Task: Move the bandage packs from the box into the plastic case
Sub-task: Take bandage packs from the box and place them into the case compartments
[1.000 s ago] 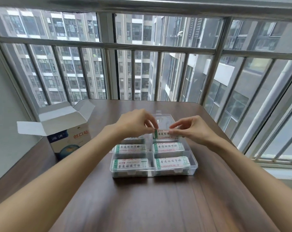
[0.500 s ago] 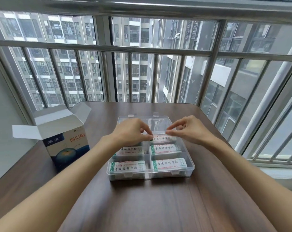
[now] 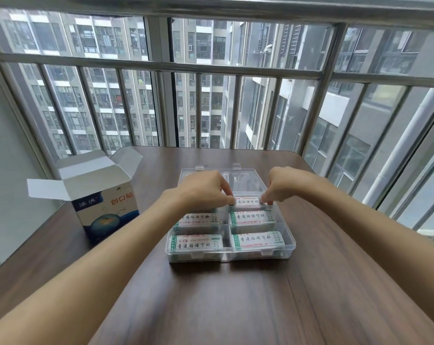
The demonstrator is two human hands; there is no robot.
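A clear plastic case (image 3: 289, 245) lies open on the table, its lid (image 3: 245, 181) flat behind it. Several white bandage packs with green ends fill its compartments, such as one at the front left (image 3: 196, 243) and one at the front right (image 3: 257, 240). A further pack (image 3: 247, 201) sits low in the back right compartment. My left hand (image 3: 202, 192) pinches its left end and my right hand (image 3: 284, 184) pinches its right end. The back left compartment is hidden under my left hand. The blue and white bandage box (image 3: 104, 207) stands open to the left.
The dark wooden table (image 3: 236, 307) ends near a metal window railing (image 3: 161, 68) at the back and right. The box's raised flaps (image 3: 46, 188) stick out towards the left wall.
Both hands have lowered the pack they hold from above the case down into the back right compartment. The camera view has tilted slightly.
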